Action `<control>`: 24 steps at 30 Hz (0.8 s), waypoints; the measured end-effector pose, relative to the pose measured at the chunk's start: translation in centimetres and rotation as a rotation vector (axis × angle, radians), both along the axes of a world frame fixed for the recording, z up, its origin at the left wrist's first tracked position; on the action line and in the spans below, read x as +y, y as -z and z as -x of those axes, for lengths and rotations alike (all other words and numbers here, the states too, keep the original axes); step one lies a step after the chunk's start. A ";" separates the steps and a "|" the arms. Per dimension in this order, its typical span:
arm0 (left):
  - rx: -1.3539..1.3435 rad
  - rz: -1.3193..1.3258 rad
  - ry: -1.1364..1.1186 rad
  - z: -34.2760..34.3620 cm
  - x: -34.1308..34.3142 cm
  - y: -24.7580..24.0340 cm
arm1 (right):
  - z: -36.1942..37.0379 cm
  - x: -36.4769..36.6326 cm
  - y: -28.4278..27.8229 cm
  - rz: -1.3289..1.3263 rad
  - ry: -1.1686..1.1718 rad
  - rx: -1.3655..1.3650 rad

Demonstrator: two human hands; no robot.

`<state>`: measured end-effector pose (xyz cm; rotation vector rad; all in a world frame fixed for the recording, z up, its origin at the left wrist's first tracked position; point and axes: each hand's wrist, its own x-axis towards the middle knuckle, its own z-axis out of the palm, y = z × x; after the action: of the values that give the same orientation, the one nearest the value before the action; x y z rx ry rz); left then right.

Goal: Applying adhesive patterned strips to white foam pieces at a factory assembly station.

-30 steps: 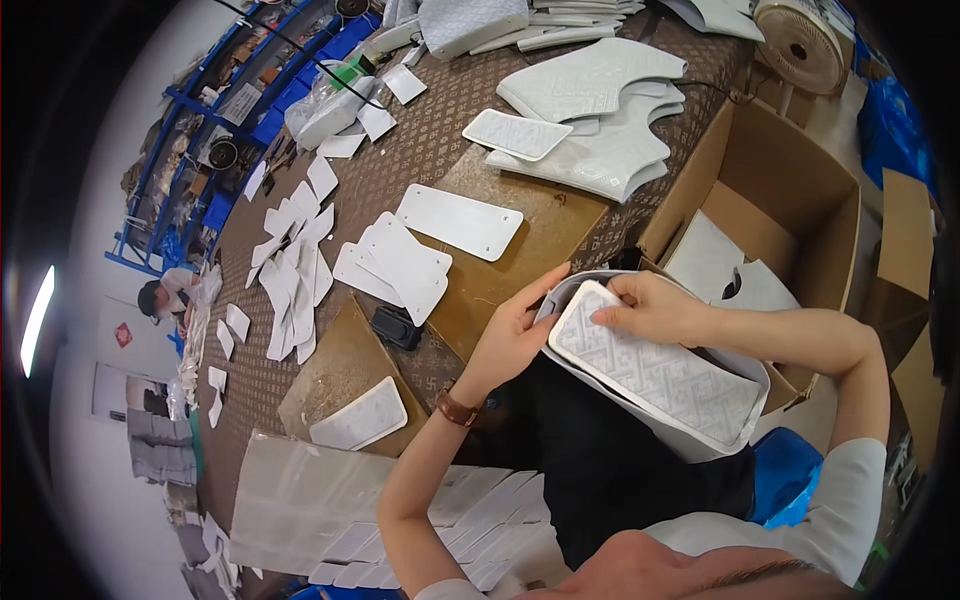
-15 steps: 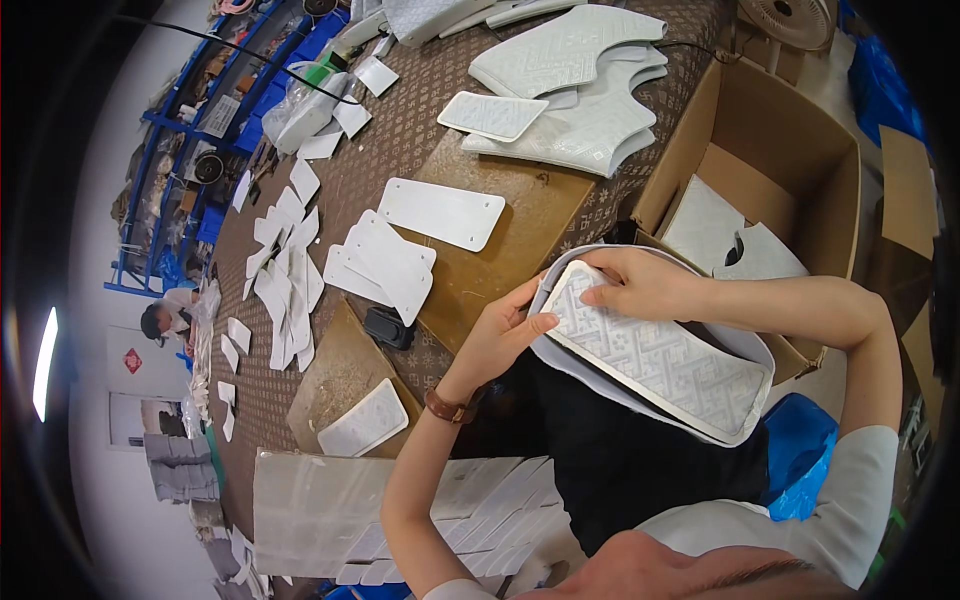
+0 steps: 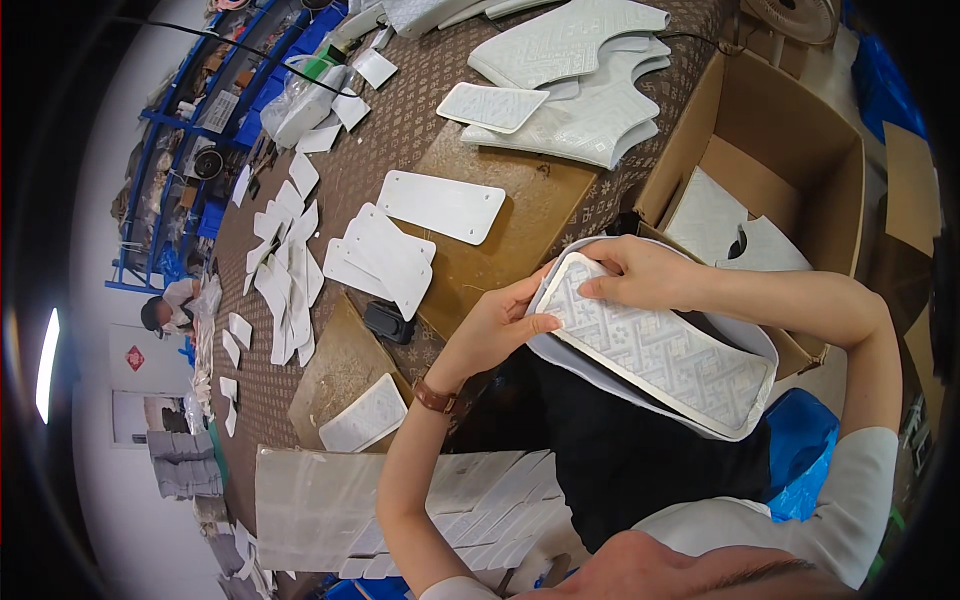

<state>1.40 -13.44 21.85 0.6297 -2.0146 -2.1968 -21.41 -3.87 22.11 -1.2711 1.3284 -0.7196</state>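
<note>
While the left hand grips the white band around the embossed panel the right hand clamps, uneven pressure could misalign them.

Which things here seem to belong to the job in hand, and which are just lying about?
In the job, judging by contact:
patterned white panel, under the right hand's thumb;
pale casing around it, held by the left hand.

Apparently just lying about, untouched:
pierced white plate on a brown board;
black object;
fan.
</note>
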 end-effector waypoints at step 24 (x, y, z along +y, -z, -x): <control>-0.099 -0.038 0.132 0.5 -1.5 -0.6 | -0.4 -0.3 1.5 0.002 0.003 0.041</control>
<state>0.92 -14.91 22.41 0.6394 -2.1254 -2.3261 -21.05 -4.16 20.62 -1.2911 1.3634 -0.7008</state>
